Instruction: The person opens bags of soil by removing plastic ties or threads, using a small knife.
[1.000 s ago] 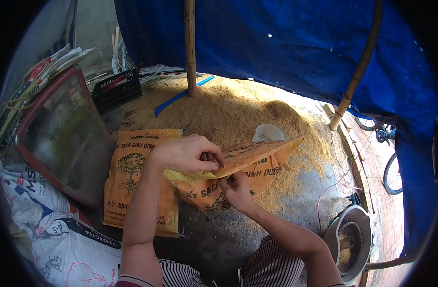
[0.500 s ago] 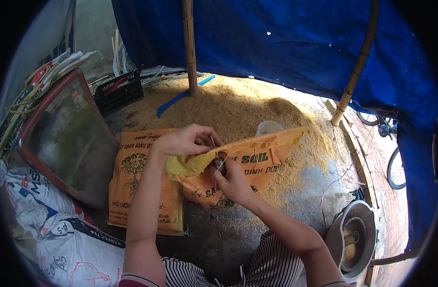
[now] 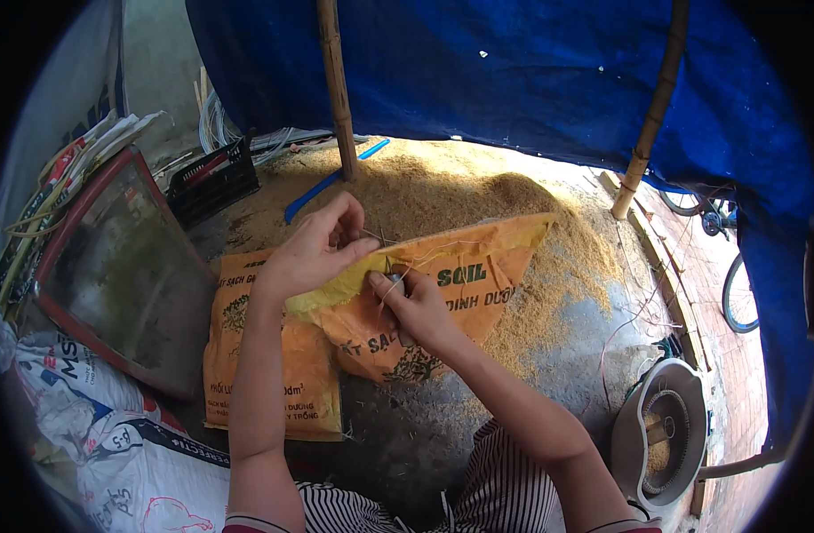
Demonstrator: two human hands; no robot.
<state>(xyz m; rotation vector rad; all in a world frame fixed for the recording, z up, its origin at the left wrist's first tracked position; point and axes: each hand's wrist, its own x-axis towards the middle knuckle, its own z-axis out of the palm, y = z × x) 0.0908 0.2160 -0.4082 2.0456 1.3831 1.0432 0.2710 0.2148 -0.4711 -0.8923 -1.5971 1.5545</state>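
An orange soil sack (image 3: 478,289), its yellow inside showing at the left corner, is held up with its stitched edge slanting upward to the right. My left hand (image 3: 314,249) is closed at the sack's left end, thumb and fingers bent around a thin light thread (image 3: 382,236). Below that edge, my right hand (image 3: 416,311) grips a small metal tool, mostly covered by the fingers, with its dark tip close to the stitching. Loose thread trails from the seam. A second orange soil sack (image 3: 274,391) lies flat under my left forearm.
A heap of golden husks (image 3: 425,186) spreads behind the sack. White printed sacks (image 3: 149,471) and a red-framed panel (image 3: 123,275) stand left, near a black crate (image 3: 211,182). A grey tub (image 3: 634,435) is on the right. Bamboo poles (image 3: 338,98) stand before a blue tarp (image 3: 496,89).
My left hand has lifted and moved left, its thumb now stretched along the sack's edge. My right hand has shifted slightly left with the tool. The view has turned a little.
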